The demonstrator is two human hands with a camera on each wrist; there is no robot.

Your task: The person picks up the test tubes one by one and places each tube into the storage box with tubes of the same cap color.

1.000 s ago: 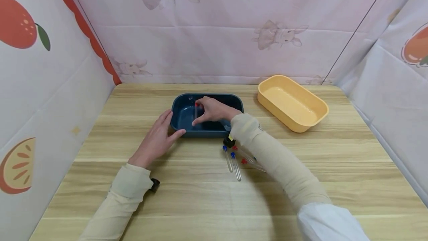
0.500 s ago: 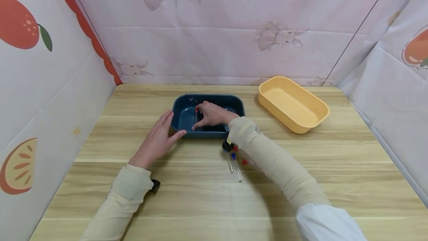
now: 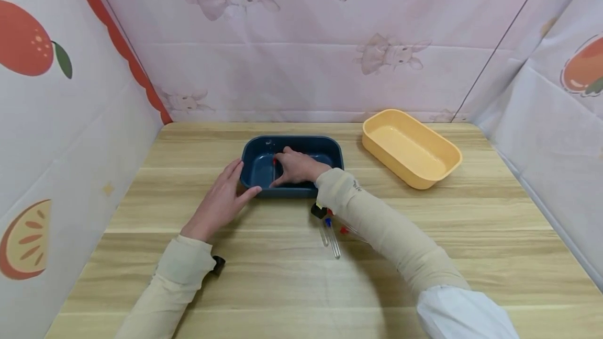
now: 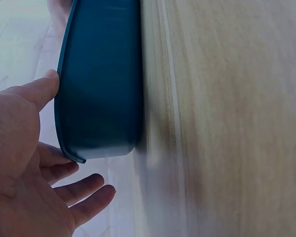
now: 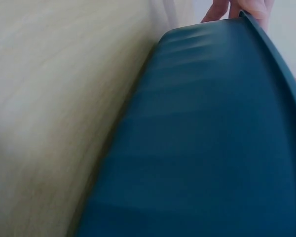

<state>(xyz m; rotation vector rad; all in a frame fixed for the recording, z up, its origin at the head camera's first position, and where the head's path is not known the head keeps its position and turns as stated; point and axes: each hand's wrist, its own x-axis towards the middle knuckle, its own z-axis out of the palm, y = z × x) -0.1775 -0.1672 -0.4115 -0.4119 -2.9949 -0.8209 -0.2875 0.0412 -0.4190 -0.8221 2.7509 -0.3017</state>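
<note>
A dark blue bin [image 3: 259,141] stands on the table in the head view. My right hand [image 3: 297,166] reaches down into it and holds a clear test tube with a red cap [image 3: 275,161]. The cap is at the fingers and the thumb is near the tube's lower end. The left hand [image 3: 221,200] rests against the bin's left front corner, thumb and fingers spread. In the left wrist view, the thumb of this hand [image 4: 19,148] touches the rim, while the other fingers lie loose around the corner. Only the outer wall of the bin [image 5: 202,123] fills the right wrist view, hiding the right hand.
A yellow bin [image 3: 414,145] stands at the back right of the wooden table [image 3: 264,286]. In front of the blue bin lie several test tubes, one with a blue cap [image 3: 328,222] and one with a red cap [image 3: 344,230], partly under the right forearm.
My right hand has gone lower into the blue bin with the red-capped test tube. The left hand has stayed at the bin's corner.
</note>
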